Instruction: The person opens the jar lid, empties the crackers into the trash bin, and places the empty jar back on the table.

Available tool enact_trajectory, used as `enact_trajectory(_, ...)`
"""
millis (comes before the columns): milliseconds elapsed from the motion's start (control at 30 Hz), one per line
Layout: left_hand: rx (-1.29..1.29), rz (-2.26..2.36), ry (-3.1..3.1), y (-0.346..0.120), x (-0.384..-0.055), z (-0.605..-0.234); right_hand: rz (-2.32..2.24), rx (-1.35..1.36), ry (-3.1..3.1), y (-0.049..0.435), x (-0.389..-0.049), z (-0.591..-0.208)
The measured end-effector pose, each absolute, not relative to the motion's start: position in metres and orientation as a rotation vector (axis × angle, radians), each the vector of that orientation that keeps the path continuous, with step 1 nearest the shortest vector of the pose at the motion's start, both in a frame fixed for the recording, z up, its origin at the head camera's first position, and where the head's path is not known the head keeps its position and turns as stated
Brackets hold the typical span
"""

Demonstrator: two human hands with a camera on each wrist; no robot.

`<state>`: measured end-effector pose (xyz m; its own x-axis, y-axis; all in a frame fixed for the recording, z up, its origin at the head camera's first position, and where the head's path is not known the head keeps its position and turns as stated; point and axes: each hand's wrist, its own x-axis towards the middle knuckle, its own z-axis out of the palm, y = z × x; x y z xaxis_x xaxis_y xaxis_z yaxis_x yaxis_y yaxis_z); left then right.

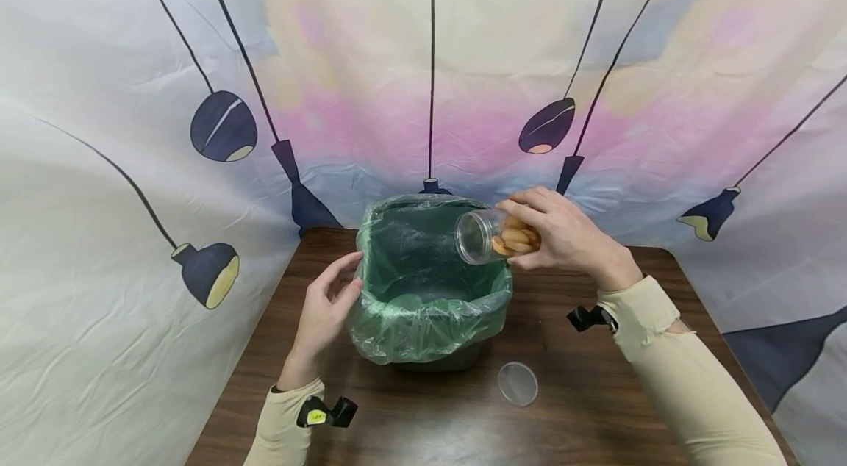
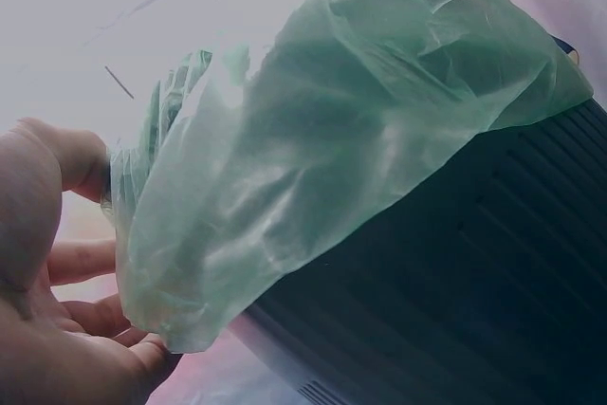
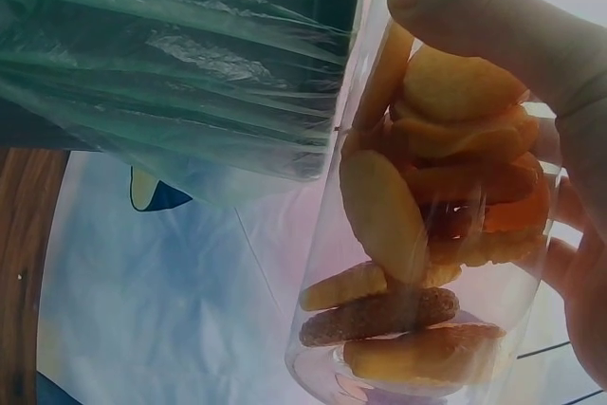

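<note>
My right hand (image 1: 559, 234) grips a clear plastic jar (image 1: 475, 237), tipped on its side with its open mouth over the right part of a bin. Golden-brown cookies (image 3: 455, 168) lie inside the jar; in the head view they sit toward its base. A green plastic bag (image 1: 423, 326) lines the dark bin (image 2: 446, 263) and folds down over its rim. On the bin's left side, my left hand (image 1: 327, 304) is at the bag's edge, thumb and fingers spread around the rim. In the left wrist view the fingertips touch the bag, but whether they pinch it is unclear.
A clear round lid (image 1: 518, 384) lies on the brown wooden table (image 1: 430, 414), in front of the bin and to its right. Behind the table hangs a cloth backdrop (image 1: 370, 84) printed with dark lamps.
</note>
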<state>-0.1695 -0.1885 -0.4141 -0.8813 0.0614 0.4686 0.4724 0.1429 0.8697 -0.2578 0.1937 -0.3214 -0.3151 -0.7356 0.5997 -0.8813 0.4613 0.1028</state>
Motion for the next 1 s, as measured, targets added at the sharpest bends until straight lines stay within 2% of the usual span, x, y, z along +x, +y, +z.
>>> enact_trajectory(1000, -0.490, -1.798, -2.109, -0.1891, -0.1699, -0.4169, 0.253, 1.339, -2.114, 0.1922, -0.2596, -0.3131)
